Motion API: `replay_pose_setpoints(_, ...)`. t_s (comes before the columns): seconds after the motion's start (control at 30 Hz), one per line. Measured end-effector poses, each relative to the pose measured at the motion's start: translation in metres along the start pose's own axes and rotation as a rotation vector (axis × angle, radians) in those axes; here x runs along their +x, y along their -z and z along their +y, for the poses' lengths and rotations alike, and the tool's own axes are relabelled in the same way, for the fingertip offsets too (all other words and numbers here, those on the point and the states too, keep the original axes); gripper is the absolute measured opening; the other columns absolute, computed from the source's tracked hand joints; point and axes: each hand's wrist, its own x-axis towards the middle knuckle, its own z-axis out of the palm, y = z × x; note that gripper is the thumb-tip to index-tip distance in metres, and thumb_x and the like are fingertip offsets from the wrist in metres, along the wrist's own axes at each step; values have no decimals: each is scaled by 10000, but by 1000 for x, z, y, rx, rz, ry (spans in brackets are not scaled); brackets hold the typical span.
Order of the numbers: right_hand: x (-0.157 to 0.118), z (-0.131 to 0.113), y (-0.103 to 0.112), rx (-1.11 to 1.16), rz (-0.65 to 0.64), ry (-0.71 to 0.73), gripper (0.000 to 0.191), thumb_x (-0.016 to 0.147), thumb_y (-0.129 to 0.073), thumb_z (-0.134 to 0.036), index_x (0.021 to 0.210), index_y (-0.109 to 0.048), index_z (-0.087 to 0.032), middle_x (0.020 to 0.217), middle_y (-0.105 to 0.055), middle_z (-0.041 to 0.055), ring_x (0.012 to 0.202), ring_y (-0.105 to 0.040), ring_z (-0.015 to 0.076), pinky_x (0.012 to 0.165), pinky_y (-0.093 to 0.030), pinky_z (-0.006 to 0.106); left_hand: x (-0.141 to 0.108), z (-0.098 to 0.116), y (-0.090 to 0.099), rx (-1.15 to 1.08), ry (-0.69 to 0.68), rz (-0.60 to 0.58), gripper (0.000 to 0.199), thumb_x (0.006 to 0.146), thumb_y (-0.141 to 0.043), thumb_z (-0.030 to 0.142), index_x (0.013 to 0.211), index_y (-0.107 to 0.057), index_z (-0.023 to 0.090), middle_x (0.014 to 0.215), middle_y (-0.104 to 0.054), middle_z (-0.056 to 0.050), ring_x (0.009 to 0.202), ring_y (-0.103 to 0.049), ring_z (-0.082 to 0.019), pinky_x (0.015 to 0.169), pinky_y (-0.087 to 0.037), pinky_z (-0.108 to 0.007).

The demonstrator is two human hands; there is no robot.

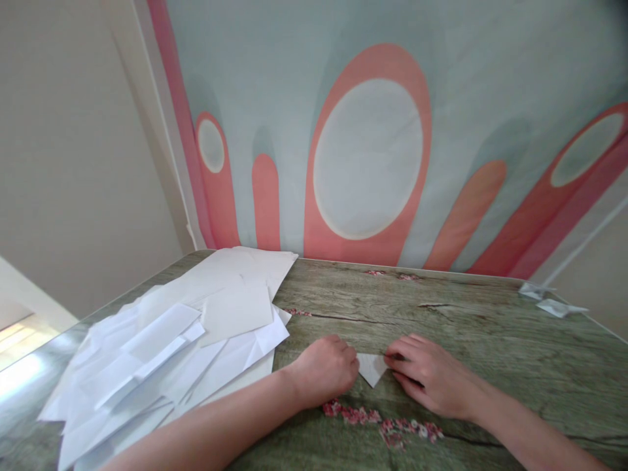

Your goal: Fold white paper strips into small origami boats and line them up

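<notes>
A small folded piece of white paper [373, 368], triangular with its point toward me, lies on the wood-patterned table between my hands. My left hand [328, 369] is closed at the paper's left corner, its fingertips tucked out of sight. From the other side, my right hand [426, 371] pinches the right corner between thumb and fingers. Part of the paper's ends is hidden under the fingers of both hands.
A spread heap of white paper sheets [235, 311], some folded, covers the table's left side. Two small folded papers [559, 307] sit near the far right edge. Behind the table [490, 360] hangs a pink and grey-green printed backdrop [289, 78].
</notes>
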Motion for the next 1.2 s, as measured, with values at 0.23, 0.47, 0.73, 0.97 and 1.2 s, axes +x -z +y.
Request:
replay_pose_setpoints(0.23, 0, 4, -8, -42, 41, 12, 176, 887, -473, -270, 923, -624, -189, 916, -596, 57, 818, -514, 178, 733, -373, 330, 0, 4, 1, 15, 3, -10, 116, 873, -462, 144, 817, -562, 127, 719, -616, -57, 639, -584, -205, 545, -420, -314)
replay_pose_setpoints(0.47, 0, 6, -15, -68, 90, 23, 177, 898, -458, -248, 919, -620, -179, 894, -608, 58, 811, -526, 178, 728, -382, 327, -1, 1, -2, -27, 27, 12, 136, 883, -437, 155, 865, -569, 130, 740, -624, -54, 662, -588, -205, 569, -419, -308)
replay_pose_setpoints(0.73, 1, 4, -21, 115, 214, -144, 175, 902, -427, -211, 843, -590, -193, 849, -602, 46, 799, -543, 174, 731, -394, 319, -2, -9, -14, -506, 336, 194, 248, 839, -482, 156, 1048, -601, 218, 888, -642, -20, 831, -589, -171, 749, -436, -264)
replay_pose_setpoints(0.97, 5, -5, -17, 454, 259, -391, 224, 893, -431, -307, 727, -539, -203, 754, -571, 11, 707, -540, 153, 660, -403, 270, 6, -8, -23, -1033, 682, 365, 278, 780, -562, 188, 1048, -630, 165, 873, -648, -36, 745, -582, -144, 700, -456, -235)
replay_pose_setpoints(1.2, 6, 0, -24, 670, 304, -589, 247, 848, -480, -419, 824, -595, -202, 695, -576, -9, 652, -521, 150, 602, -390, 254, 10, -9, -30, -1248, 743, 378, 328, 745, -587, 214, 1055, -624, 111, 757, -606, -26, 638, -516, -119, 604, -420, -218)
